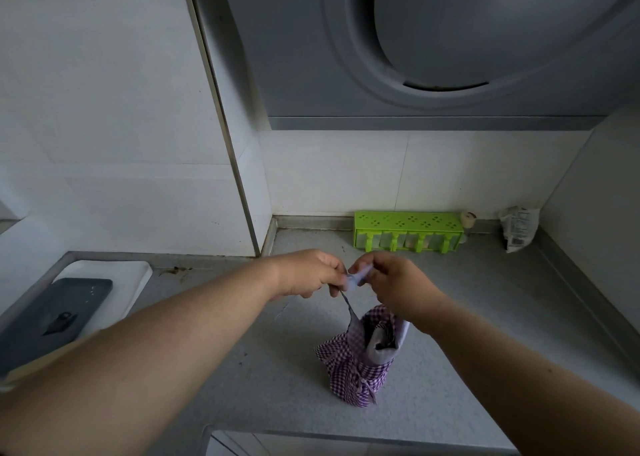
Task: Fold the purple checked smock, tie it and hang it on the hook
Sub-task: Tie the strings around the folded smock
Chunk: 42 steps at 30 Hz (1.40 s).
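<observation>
The purple checked smock (pixel 356 358) is a folded, tied bundle that hangs a little above the grey counter from its thin strap (pixel 348 305). A small bow shows low on the bundle. My left hand (pixel 306 273) and my right hand (pixel 389 279) meet above it, and both pinch the pale upper end of the strap between their fingertips. The right forearm hides the bundle's upper right edge. No hook is in view.
A green plastic rack (pixel 408 230) stands against the back wall, with a crumpled packet (pixel 519 227) in the right corner. A dark phone (pixel 55 313) lies on a white tray (pixel 135 275) at the left. A grey range hood (pixel 433 47) hangs overhead.
</observation>
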Motion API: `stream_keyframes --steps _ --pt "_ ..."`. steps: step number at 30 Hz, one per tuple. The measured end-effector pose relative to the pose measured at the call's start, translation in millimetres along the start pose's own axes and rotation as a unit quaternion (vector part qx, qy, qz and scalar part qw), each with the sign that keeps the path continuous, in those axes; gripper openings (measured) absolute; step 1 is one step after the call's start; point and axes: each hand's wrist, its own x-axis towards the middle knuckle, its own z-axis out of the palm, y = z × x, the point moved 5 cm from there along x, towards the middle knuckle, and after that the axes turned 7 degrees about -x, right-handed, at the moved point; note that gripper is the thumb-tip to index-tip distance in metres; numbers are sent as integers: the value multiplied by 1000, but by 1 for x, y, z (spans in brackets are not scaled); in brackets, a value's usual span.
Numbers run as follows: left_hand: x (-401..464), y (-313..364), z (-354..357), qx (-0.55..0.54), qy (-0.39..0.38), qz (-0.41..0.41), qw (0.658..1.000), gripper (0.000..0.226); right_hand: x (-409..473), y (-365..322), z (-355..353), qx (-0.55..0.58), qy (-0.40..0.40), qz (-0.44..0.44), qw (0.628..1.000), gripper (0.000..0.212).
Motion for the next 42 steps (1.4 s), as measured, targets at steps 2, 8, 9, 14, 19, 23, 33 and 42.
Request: stream_keyframes --steps 2,8,9,14,19,23,33,42 --pt "1 -6 0 -21 6 -8 1000 10 -2 3 -3 87 28 42 995 24" --pt "5 -14 -3 10 51 0 999 14 -8 3 0 250 8 98 963 42" --pt "5 -16 -5 10 66 2 998 16 -8 3 0 261 4 104 960 44" --pt "5 -24 2 -151 75 -7 986 31 -11 -3 2 276 -11 114 954 45" --pt "12 -25 22 -363 89 2 927 40 -10 4 5 288 6 167 943 31" --pt "14 -23 33 -458 79 -18 885 34 -9 0 6 294 -14 173 940 27" --pt "16 -20 43 -500 69 -16 863 28 -11 15 -4 216 109 168 956 7" --pt "22 -15 60 -495 -19 -83 865 24 -4 0 2 62 78 105 990 21"
